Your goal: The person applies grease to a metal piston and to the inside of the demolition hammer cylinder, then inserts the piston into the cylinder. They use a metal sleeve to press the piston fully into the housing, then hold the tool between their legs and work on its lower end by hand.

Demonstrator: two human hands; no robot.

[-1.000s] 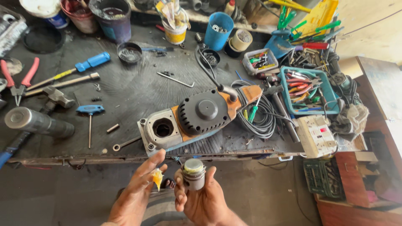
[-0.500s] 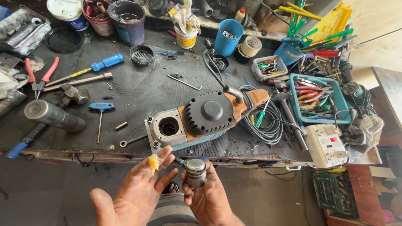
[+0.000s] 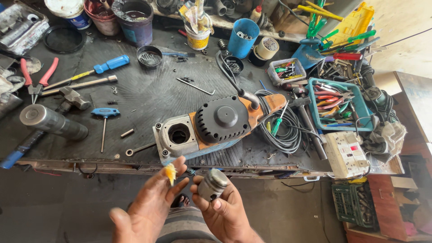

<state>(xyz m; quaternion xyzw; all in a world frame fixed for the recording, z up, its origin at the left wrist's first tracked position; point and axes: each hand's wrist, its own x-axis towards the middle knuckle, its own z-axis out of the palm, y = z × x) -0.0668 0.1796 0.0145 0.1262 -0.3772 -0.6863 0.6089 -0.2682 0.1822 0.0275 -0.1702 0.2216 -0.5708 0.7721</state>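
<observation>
My right hand (image 3: 222, 211) grips a small grey metal cylinder (image 3: 213, 183), held below the bench's front edge. My left hand (image 3: 150, 209) is spread palm up beside it, with a dab of yellow grease (image 3: 170, 173) on a fingertip. Just beyond both hands, an orange and black power tool (image 3: 216, 123) lies on the workbench (image 3: 144, 96), its grey metal end showing a round open hole (image 3: 179, 134). The tool's black cable (image 3: 283, 128) is coiled to its right.
The bench holds a dark cylinder (image 3: 54, 122), blue-handled T-key (image 3: 104, 114), hammer (image 3: 74, 96), red pliers (image 3: 38, 78), blue screwdriver (image 3: 96, 69), small wrench (image 3: 139, 148), blue cup (image 3: 243, 37), teal tray of pliers (image 3: 339, 101) and a white socket box (image 3: 345, 154).
The view has shifted slightly. My left hand has opened wider and turned palm up, and the cylinder in my right hand has tilted.
</observation>
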